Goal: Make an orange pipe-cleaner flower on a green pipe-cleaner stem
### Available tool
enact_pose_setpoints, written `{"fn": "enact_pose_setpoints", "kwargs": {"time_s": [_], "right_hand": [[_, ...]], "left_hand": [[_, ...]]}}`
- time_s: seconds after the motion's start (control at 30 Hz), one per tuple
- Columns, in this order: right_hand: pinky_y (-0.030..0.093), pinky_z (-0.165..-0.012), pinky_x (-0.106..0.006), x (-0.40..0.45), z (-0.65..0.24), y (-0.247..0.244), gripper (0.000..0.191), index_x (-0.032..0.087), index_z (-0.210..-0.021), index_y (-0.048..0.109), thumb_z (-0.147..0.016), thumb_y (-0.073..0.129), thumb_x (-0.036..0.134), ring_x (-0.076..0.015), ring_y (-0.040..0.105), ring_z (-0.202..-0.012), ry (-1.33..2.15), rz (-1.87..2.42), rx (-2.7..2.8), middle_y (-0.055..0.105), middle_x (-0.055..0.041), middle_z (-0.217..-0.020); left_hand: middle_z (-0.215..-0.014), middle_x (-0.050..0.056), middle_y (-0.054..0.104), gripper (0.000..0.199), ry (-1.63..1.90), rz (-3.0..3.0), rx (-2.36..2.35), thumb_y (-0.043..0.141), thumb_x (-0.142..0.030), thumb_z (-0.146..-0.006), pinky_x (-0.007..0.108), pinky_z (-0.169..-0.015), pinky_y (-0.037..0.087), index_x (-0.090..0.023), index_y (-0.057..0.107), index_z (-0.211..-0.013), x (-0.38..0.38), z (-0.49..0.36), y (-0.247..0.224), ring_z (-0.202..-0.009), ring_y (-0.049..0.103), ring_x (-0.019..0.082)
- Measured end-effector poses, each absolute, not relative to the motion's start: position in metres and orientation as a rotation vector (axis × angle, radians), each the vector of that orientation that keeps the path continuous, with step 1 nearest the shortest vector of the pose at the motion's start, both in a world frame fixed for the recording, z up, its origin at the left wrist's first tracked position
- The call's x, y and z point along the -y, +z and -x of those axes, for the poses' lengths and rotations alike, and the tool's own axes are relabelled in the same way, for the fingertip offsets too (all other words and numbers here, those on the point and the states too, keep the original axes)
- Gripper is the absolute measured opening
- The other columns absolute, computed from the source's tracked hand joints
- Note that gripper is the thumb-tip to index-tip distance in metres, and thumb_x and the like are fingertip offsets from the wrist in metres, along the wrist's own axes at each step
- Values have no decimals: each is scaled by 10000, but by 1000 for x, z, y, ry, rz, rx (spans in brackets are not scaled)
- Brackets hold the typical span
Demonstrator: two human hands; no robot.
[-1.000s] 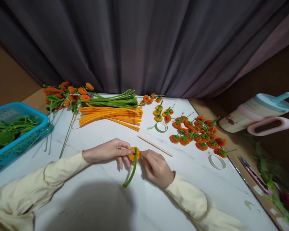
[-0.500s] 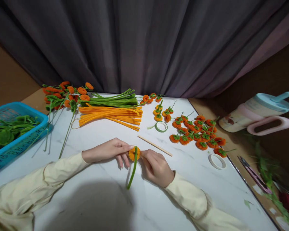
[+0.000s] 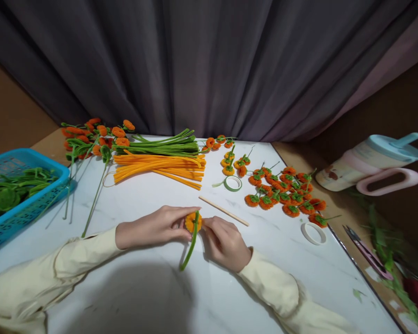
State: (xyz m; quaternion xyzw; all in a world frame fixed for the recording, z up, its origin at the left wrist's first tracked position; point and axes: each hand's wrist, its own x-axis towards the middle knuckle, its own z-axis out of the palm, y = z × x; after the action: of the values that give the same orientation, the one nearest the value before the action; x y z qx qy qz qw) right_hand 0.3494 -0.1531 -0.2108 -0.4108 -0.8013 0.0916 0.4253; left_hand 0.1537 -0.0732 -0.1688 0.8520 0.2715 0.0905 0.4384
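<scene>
Between my hands is a small orange-yellow pipe-cleaner flower (image 3: 189,223), with a green pipe cleaner (image 3: 191,248) lying across its face and hanging toward me. My left hand (image 3: 156,227) grips the flower from the left, thumb at the top and fingers beneath. On the other side my right hand (image 3: 226,241) has its thumb and index finger pinched at the flower's right edge. A thin wooden stick (image 3: 224,211) lies just beyond my right hand. Bundles of orange pipe cleaners (image 3: 156,168) and green pipe cleaners (image 3: 160,147) lie farther back.
Finished orange flowers (image 3: 282,190) cover the right side, near green tape (image 3: 233,183) and a white tape roll (image 3: 313,233). Pink snips (image 3: 369,255) and a tumbler (image 3: 369,162) stand at the right edge. A blue basket (image 3: 24,204) of green leaves and stemmed flowers (image 3: 101,134) occupy the left.
My left hand has shifted its hold, its fingers now curled under the flower. The green pipe cleaner's free end has swung slightly left. My right hand stays about where it was.
</scene>
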Motion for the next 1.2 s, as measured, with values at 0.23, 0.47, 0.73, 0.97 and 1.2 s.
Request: {"fn": "enact_pose_setpoints", "kwargs": {"time_s": [0.23, 0.47, 0.73, 0.97, 1.2], "right_hand": [[478, -597, -273, 153, -348, -212, 228, 167, -976, 513, -823, 396, 45, -167, 570, -674, 266, 1019, 1992, 614, -71, -759], [486, -605, -265, 153, -347, -211, 222, 176, -973, 517, -832, 391, 60, -161, 582, -670, 286, 1027, 1993, 619, -66, -758], [481, -600, -269, 154, -347, -211, 234, 169, -978, 508, -822, 390, 42, -164, 570, -674, 278, 1012, 2006, 619, -73, -763], [474, -599, -260, 155, -345, -210, 201, 170, -967, 507, -832, 417, 51, -156, 565, -669, 270, 1020, 1968, 609, -64, -754], [448, -569, -253, 156, -340, -206, 205, 171, -943, 488, -810, 394, 47, -152, 547, -638, 280, 952, 2060, 622, -64, -752]], "left_hand": [[-1038, 61, 661, 336, 307, -2285, -607, 474, -326, -900, 196, -782, 439, -190, 549, -1197, 77, -153, -177, -888, 622, 168], [-824, 45, 682, 307, 361, -2334, -595, 415, -274, -920, 200, -682, 472, -190, 573, -1169, 78, -150, -189, -666, 616, 132], [-935, 84, 670, 334, 454, -2363, -558, 386, -254, -929, 228, -771, 473, -160, 529, -1216, 80, -149, -195, -819, 630, 163], [-1052, 104, 555, 571, 345, -2339, -555, 572, -425, -830, 304, -842, 418, -177, 391, -1311, 74, -156, -188, -955, 521, 214], [-919, 89, 565, 571, 401, -2540, -501, 644, -520, -737, 321, -804, 374, -120, 499, -1119, 75, -162, -195, -861, 493, 218]]}}
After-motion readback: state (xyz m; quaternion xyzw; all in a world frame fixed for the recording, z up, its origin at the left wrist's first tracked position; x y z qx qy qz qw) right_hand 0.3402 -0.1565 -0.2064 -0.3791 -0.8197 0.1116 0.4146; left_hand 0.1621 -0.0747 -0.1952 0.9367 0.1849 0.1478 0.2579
